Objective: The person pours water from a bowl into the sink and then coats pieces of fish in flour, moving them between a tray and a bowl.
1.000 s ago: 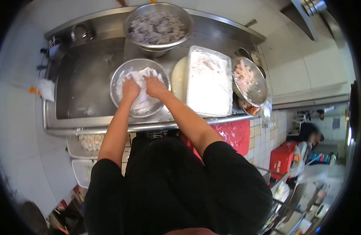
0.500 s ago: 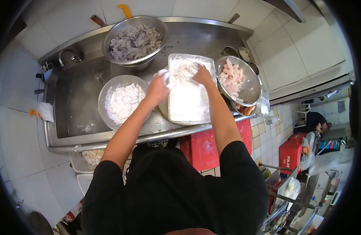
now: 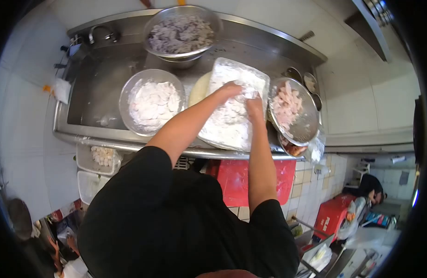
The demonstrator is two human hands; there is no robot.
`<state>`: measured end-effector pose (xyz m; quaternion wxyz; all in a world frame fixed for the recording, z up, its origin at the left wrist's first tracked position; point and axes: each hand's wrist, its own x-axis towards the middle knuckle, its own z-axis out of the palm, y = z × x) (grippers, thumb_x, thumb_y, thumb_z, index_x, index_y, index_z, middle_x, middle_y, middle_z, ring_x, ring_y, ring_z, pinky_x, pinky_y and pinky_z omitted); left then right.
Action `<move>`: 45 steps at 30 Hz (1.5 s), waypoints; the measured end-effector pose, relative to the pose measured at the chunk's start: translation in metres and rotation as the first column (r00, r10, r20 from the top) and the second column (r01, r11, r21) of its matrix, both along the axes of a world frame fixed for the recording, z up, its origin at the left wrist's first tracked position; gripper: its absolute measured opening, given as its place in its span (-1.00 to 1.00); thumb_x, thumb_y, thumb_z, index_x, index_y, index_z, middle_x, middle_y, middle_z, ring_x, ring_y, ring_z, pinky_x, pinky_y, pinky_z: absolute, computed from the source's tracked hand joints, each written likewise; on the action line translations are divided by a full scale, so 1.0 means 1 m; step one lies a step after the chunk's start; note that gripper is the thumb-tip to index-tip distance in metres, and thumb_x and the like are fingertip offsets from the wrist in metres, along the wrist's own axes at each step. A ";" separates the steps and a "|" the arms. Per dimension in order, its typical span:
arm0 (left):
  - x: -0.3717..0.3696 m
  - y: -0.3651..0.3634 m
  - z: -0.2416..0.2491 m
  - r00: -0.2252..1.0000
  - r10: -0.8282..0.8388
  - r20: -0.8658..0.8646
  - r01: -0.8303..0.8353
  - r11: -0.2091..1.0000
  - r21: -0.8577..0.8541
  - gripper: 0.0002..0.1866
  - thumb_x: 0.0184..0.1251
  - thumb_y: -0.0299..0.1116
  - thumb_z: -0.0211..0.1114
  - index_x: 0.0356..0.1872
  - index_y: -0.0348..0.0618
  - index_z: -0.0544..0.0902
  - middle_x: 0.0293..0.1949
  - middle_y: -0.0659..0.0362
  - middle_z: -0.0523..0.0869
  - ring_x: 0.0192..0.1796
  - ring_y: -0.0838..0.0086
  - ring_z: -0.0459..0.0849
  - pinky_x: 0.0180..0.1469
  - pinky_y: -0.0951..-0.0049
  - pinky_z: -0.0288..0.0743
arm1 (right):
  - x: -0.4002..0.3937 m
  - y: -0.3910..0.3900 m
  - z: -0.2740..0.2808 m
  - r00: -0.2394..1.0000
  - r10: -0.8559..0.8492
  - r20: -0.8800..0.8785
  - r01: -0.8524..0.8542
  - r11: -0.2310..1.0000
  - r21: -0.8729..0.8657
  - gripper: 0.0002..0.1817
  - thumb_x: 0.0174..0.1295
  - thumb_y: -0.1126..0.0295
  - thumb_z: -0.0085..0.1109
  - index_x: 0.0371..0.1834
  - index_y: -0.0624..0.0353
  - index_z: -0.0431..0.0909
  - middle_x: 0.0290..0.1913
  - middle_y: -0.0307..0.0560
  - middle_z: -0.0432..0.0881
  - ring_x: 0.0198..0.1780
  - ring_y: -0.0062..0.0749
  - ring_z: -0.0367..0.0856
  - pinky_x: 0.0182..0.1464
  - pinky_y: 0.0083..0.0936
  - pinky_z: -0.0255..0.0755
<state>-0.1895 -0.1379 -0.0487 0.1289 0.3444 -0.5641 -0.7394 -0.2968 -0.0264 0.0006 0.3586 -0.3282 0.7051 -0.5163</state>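
Both of my hands are over a white rectangular tray (image 3: 232, 136) of white powder with floured pieces in it. My left hand (image 3: 229, 91) reaches in from the left, its fingers bent down at the powder. Close beside it, my right hand (image 3: 254, 105) points into the powder; its fingertips are too blurred to make out. Left of the tray stands a metal bowl (image 3: 125, 103) of white-coated pieces (image 3: 154, 104). To the right, a tilted metal bowl (image 3: 308, 121) holds pale raw strips (image 3: 287, 105).
A large bowl (image 3: 213, 23) of greyish shreds stands at the back near the sink faucet (image 3: 102, 33). Small metal cups are at the right. Below the counter are a red container (image 3: 232, 185) and plastic tubs (image 3: 90, 185). People are at lower left and far right.
My left hand has moved right from the tray's left edge, into the powder beside my right hand. The white clump it held no longer shows. The view has shifted and turned.
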 end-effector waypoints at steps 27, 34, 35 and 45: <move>0.046 0.047 0.090 0.996 0.085 -0.018 -0.084 0.898 -0.432 -0.62 0.14 -0.53 0.17 0.03 -0.38 0.56 -0.11 -0.05 0.70 -0.05 0.26 0.66 0.03 0.41 0.48 | 0.006 0.054 0.063 0.944 0.007 -0.331 0.061 0.979 0.196 -0.66 0.06 0.55 -0.06 -0.09 0.51 0.48 -0.16 0.28 0.62 -0.07 -0.06 0.60 -0.01 -0.37 0.41; 0.059 0.052 0.118 0.972 0.203 0.122 -0.165 0.950 -0.264 -0.61 0.18 -0.33 0.33 -0.04 -0.41 0.59 -0.19 -0.01 0.71 -0.16 0.38 0.66 -0.09 0.40 0.51 | 0.007 0.058 0.075 0.932 0.078 -0.354 -0.056 0.996 0.071 -0.61 0.00 0.60 0.01 -0.03 0.47 0.52 -0.07 0.30 0.63 -0.04 -0.10 0.62 0.04 -0.36 0.41; 0.060 0.052 0.122 0.977 0.181 0.110 -0.154 0.964 -0.215 -0.59 0.18 -0.30 0.34 -0.04 -0.41 0.59 -0.18 0.00 0.71 -0.15 0.39 0.66 -0.09 0.40 0.51 | 0.019 0.060 0.085 0.920 0.120 -0.374 -0.130 0.992 -0.001 -0.59 0.00 0.61 0.01 -0.01 0.45 0.53 -0.06 0.27 0.64 -0.04 -0.14 0.62 0.03 -0.38 0.42; 0.057 0.034 0.083 0.996 -0.008 -0.094 -0.005 0.990 -0.139 -0.61 0.20 -0.35 0.31 0.03 -0.32 0.58 -0.09 0.11 0.69 -0.05 0.45 0.62 -0.02 0.43 0.50 | 0.026 0.036 0.055 0.967 -0.254 0.036 0.251 0.965 0.075 -0.54 0.09 0.55 -0.11 0.12 0.39 0.43 -0.06 0.17 0.60 -0.10 -0.20 0.57 -0.06 -0.43 0.41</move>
